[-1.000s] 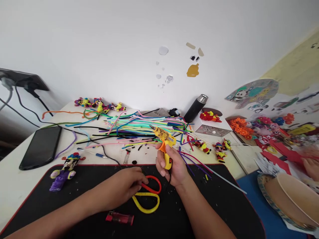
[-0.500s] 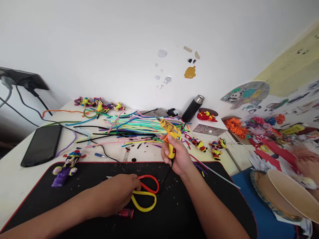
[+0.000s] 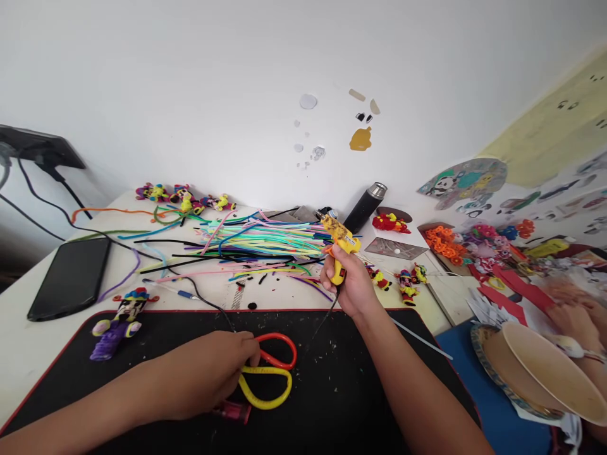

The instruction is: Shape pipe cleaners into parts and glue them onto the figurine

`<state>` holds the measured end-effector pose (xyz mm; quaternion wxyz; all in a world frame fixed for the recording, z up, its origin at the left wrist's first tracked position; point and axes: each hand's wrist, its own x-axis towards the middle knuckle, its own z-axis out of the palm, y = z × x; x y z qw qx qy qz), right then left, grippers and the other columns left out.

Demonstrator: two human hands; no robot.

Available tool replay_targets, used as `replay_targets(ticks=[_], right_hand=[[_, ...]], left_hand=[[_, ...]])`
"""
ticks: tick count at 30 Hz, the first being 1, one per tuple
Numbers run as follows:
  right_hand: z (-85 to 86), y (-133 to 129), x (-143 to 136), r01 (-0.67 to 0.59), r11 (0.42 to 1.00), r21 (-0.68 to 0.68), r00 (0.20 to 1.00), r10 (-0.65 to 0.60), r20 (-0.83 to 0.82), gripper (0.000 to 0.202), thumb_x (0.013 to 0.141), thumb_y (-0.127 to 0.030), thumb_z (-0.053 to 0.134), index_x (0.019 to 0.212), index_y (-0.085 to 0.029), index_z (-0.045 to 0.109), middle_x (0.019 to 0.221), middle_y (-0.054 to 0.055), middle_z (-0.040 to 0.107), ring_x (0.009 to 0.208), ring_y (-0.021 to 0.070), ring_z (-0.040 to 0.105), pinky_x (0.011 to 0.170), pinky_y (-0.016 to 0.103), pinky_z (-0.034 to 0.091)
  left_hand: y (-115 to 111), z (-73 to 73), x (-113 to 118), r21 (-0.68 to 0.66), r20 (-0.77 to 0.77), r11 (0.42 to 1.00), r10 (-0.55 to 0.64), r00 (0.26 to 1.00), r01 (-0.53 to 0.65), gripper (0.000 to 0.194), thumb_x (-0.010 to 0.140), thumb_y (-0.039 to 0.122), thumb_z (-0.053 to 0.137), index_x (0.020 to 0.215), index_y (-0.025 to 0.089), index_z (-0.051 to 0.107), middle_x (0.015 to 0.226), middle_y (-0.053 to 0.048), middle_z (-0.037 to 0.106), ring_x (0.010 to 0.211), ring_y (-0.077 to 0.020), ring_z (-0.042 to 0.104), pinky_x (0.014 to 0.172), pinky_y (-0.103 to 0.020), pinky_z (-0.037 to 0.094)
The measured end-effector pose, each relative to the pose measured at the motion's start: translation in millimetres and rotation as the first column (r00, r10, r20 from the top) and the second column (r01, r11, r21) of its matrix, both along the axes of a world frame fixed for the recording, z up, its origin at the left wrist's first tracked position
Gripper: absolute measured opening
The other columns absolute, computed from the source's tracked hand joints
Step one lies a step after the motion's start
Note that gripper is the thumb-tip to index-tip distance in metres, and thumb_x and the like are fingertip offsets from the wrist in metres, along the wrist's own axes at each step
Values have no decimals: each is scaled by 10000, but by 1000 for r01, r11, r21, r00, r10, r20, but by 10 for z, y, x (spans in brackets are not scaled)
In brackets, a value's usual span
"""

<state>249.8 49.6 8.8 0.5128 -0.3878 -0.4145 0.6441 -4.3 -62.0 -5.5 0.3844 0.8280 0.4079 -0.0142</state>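
Observation:
My right hand (image 3: 351, 281) is wrapped around the grip of a yellow glue gun (image 3: 345, 240), raised above the mat's far edge. Its nozzle points up and to the left, and a black cord hangs from the handle. Low over the black mat, my left hand (image 3: 222, 360) is closed at a pair of scissors (image 3: 279, 396) with one red and one yellow handle loop. The scissors' blades are hidden under that hand. A dark pink piece (image 3: 238, 412), partly covered, lies beneath the left hand. To the left lies a purple pipe-cleaner figure (image 3: 116, 328) with a colourful hat.
A phone (image 3: 71, 278) lies at the left. Behind the mat spreads a pile of pipe cleaners (image 3: 270, 237). A black thermos (image 3: 364, 208) and a white box (image 3: 410, 237) stand at the back. Another person's hands (image 3: 576, 322) are at the right, beside a bowl (image 3: 552, 370).
My right hand has moved the glue gun a little to the right. My left hand stays at the scissors, and the blade tip that showed beyond it is now hidden.

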Motion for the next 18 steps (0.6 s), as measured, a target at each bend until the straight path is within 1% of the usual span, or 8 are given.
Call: replay_targets(ticks=[2,4,6,8,10,13,16,18], right_hand=[[27,41,-8,6,999,31,1000,-7,19,393,792,-528,820,877,-173,675,512,-60,527,374,110,519,321,183,276],[14,58,-19,10,999,50,999,-12,38,391,797,-526,817,879,-170,679,513,-57,535,373,114,528,317,181,274],[-39,51,-28,9,999,49,999,-12,47,382,811,-521,807,861,-164,679,512,-53,538,377,112,532,320,179,276],[-109,29,-34,1,1000,31,998,-3,61,382,826,-522,793,843,-157,681,511,-47,542,378,108,526,325,180,282],[-163,4,-32,-1,1000,19,997,0,79,384,830,-523,790,849,-154,686,512,-45,546,378,105,518,327,181,284],[-180,-29,-20,11,1000,22,997,-13,81,389,822,-529,797,855,-160,682,512,-49,544,377,103,506,325,184,283],[-160,-69,-14,14,1000,18,997,-16,80,404,813,-548,801,857,-169,668,512,-51,544,376,105,509,320,187,278],[-159,-107,-19,5,1000,4,997,-6,81,422,815,-570,792,868,-170,666,512,-53,538,371,104,502,316,186,267]], left_hand=[[33,38,-28,-17,27,1000,24,999,-24,280,830,63,505,988,238,654,993,-34,719,850,-225,672,687,-292,411],[66,99,-48,-47,21,998,41,999,-40,246,836,84,513,964,235,659,968,-30,720,850,-225,665,682,-288,405],[89,156,-57,-82,1,996,36,999,-36,242,840,91,517,961,232,671,965,-29,726,850,-222,664,683,-283,407],[102,177,-49,-100,-10,995,4,1000,-5,275,840,74,510,974,235,689,989,-28,736,859,-217,673,693,-278,417],[104,140,-25,-100,-19,994,-36,999,34,318,829,48,506,985,238,708,1015,-32,745,871,-222,691,704,-279,430],[98,10,38,-79,-46,994,-74,996,70,346,810,29,529,1010,232,725,1037,-56,761,903,-253,728,723,-293,462],[93,-90,132,-26,-112,991,-137,984,135,305,803,36,581,1000,210,734,1044,-99,769,899,-292,751,738,-319,503],[101,-95,200,5,-181,982,-183,966,187,251,788,63,647,987,185,739,1048,-133,770,874,-322,754,736,-342,520]])
